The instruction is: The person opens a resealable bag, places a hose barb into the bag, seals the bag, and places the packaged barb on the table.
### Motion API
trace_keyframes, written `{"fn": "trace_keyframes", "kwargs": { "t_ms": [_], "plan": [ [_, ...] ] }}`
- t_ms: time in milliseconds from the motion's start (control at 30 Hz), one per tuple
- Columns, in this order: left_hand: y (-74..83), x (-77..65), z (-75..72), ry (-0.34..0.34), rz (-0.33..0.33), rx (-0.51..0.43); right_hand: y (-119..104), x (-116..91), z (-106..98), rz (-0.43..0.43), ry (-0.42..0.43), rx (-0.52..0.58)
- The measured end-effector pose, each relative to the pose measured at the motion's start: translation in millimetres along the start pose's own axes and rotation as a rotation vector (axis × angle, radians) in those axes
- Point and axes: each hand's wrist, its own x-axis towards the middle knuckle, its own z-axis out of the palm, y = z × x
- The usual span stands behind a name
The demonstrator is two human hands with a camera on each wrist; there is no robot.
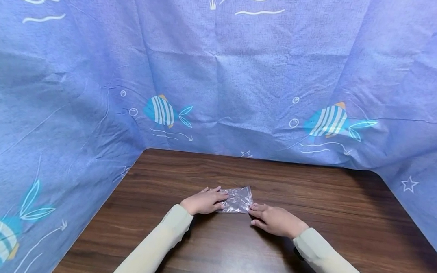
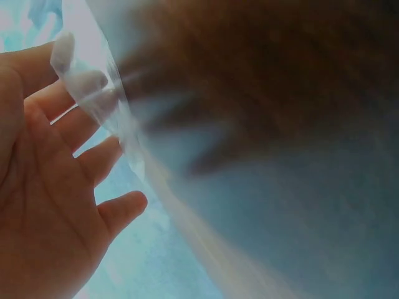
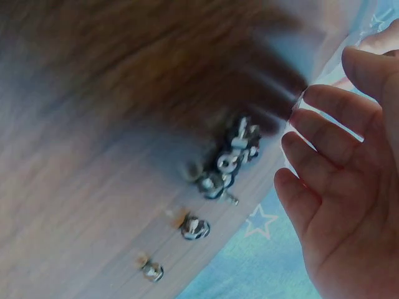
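Observation:
A clear, crinkled plastic bag (image 1: 236, 200) lies flat on the brown wooden table between my two hands. My left hand (image 1: 205, 201) rests palm down over its left end, fingers straight and spread. In the left wrist view the film (image 2: 93, 81) of the bag overlaps the fingertips of that left hand (image 2: 56, 168). From the other side, my right hand (image 1: 276, 220) touches the bag's right edge with extended fingertips. The right wrist view has the right hand (image 3: 349, 168) with its fingers stretched out, its fingertips right at the bag's edge.
Several small shiny metallic pieces (image 3: 227, 162) appear on the table in the right wrist view, blurred. The table (image 1: 213, 250) has rounded far corners. A blue cloth (image 1: 221, 71) with fish prints hangs behind it and along both sides.

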Motion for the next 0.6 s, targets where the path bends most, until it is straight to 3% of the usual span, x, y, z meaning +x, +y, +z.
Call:
{"fn": "trace_keyframes", "kwargs": {
  "t_ms": [200, 600],
  "plan": [
    [-4.6, 1.5, 0.2, -0.002, -0.002, 0.026, -6.9, 1.6, 1.4, -0.027, 0.004, 0.008],
    [-3.2, 6.0, -1.0, 0.016, -0.005, 0.04, -0.9, 8.9, 0.4, -0.013, -0.029, 0.146]
  ]
}}
